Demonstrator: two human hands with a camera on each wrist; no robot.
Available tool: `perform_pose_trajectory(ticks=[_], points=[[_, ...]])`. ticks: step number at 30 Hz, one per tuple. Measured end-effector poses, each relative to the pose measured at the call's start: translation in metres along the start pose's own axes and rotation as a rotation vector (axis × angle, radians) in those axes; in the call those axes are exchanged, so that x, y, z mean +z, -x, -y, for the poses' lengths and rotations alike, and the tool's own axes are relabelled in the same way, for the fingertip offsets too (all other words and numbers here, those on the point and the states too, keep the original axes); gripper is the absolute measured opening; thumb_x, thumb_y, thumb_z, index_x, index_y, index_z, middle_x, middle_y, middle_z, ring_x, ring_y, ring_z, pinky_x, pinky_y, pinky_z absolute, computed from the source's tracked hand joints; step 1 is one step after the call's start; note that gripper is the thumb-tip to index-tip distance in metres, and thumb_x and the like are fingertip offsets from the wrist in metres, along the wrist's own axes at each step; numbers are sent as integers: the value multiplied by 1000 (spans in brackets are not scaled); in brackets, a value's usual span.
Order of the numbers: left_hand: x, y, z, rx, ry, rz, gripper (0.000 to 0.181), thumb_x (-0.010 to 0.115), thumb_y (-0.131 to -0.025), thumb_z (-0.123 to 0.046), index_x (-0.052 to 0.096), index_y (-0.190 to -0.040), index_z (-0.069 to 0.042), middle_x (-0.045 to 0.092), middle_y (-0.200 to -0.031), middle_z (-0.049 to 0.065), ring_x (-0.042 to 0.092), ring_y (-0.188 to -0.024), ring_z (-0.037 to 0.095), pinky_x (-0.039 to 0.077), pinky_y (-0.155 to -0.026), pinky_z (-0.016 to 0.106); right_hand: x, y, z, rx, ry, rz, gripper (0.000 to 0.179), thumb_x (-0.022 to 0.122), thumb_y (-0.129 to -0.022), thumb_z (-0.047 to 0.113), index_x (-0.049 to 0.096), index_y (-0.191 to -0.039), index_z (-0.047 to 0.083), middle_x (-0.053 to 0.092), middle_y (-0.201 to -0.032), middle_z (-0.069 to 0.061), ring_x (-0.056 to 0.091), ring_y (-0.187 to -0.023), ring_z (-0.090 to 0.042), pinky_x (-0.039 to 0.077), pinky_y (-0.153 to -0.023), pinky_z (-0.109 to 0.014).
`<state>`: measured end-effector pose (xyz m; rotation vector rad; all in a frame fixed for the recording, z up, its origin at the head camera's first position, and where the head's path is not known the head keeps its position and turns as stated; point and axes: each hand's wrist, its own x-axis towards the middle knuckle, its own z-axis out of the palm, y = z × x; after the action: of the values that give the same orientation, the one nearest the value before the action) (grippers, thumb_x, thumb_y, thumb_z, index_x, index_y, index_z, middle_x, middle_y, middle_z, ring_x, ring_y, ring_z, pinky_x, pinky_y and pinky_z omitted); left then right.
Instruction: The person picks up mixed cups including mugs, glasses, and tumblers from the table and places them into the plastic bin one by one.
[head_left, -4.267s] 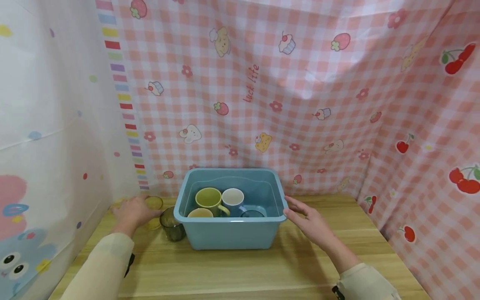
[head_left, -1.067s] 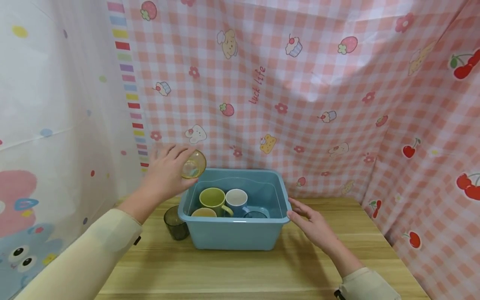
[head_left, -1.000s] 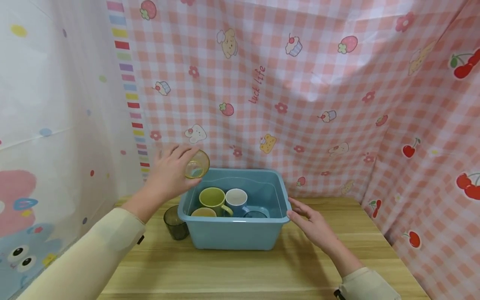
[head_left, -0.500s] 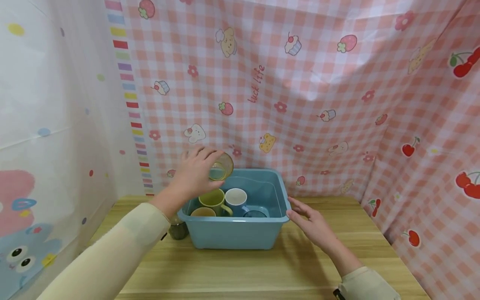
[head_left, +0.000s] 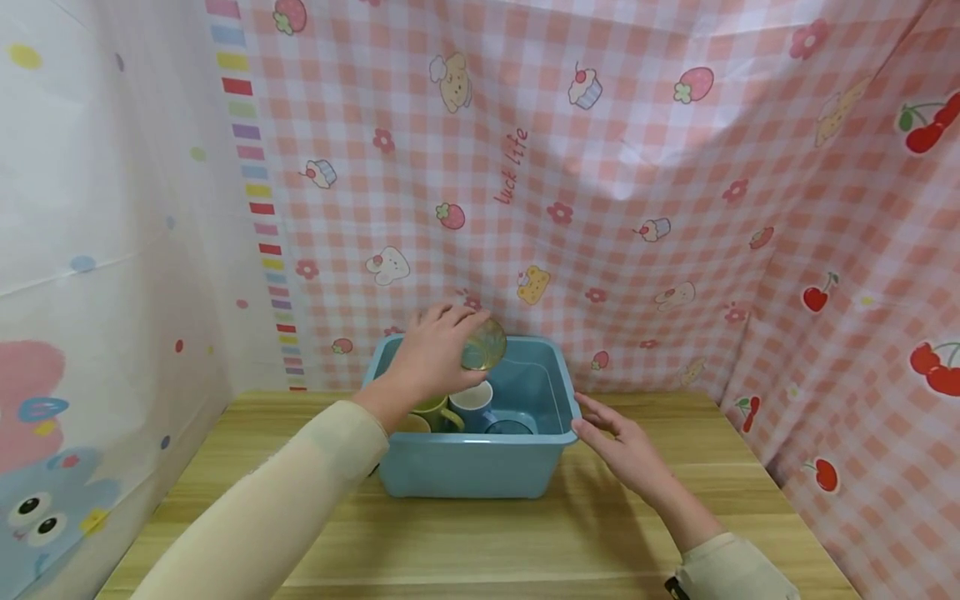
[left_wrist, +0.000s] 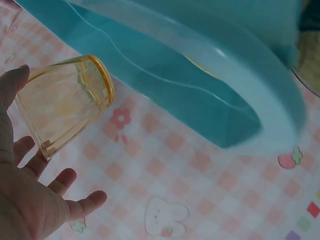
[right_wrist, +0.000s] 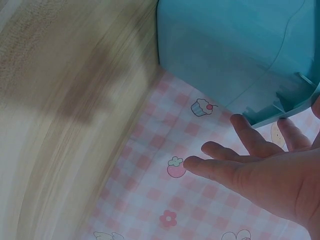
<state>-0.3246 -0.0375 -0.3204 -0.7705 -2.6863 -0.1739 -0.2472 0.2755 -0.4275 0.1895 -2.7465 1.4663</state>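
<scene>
My left hand (head_left: 431,354) holds a clear yellow drinking glass (head_left: 486,343) tilted on its side, above the blue plastic bin (head_left: 472,467). In the left wrist view that glass (left_wrist: 67,102) sits between thumb and fingers, its thick end pointing away from the palm. At the bin's right end, my right hand (head_left: 626,450) touches the rim with its fingertips, fingers extended. Inside the bin stand a green mug (head_left: 435,414), a white-and-blue mug (head_left: 472,408), a pale yellow cup (head_left: 414,424) and a bluish glass (head_left: 510,427). My left arm partly covers the green mug.
The bin stands on a wooden table (head_left: 480,542) near its back edge. Behind hangs a pink checked cloth (head_left: 525,167), and a white printed cloth (head_left: 112,333) closes off the left. The dark glass seen earlier left of the bin is hidden behind my left arm.
My left hand has picked up the yellow glass from the table's left side and carried it right, over the bin. The right hand has stayed at the rim.
</scene>
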Motion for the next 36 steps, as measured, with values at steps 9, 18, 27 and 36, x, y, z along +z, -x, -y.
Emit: perform_pose_trajectory(ticks=[9, 18, 27, 36], points=[[18, -16, -23, -55, 94, 69, 89, 82, -89, -59, 46, -163, -28, 52, -163, 1, 41, -153, 32, 40, -120, 65, -1, 1, 0, -20, -8, -1, 62, 61, -108, 47, 47, -164, 25, 64, -150, -20, 56, -144, -41, 50, -113, -64], [36, -28, -46, -166, 292, 160, 86, 83, -89, -58, 48, -162, -28, 50, -166, 3, 40, -156, 36, 35, -124, 68, -1, 1, -1, 2, -23, 5, 62, 60, -108, 50, 46, -164, 28, 62, -152, -20, 55, -145, -41, 49, -114, -65], [53, -33, -56, -183, 346, 198, 84, 84, -90, -54, 49, -162, -27, 52, -165, 7, 40, -156, 40, 33, -123, 72, 0, 0, -2, -8, -36, 5, 60, 59, -108, 52, 46, -163, 30, 61, -154, -20, 53, -147, -40, 47, -115, -65], [69, -33, -59, -197, 379, 232, 82, 84, -90, -52, 49, -161, -28, 52, -165, 3, 40, -156, 37, 30, -125, 74, 0, -1, -4, -1, -36, 9, 60, 58, -108, 52, 46, -163, 30, 60, -155, -20, 54, -147, -40, 49, -115, -64]])
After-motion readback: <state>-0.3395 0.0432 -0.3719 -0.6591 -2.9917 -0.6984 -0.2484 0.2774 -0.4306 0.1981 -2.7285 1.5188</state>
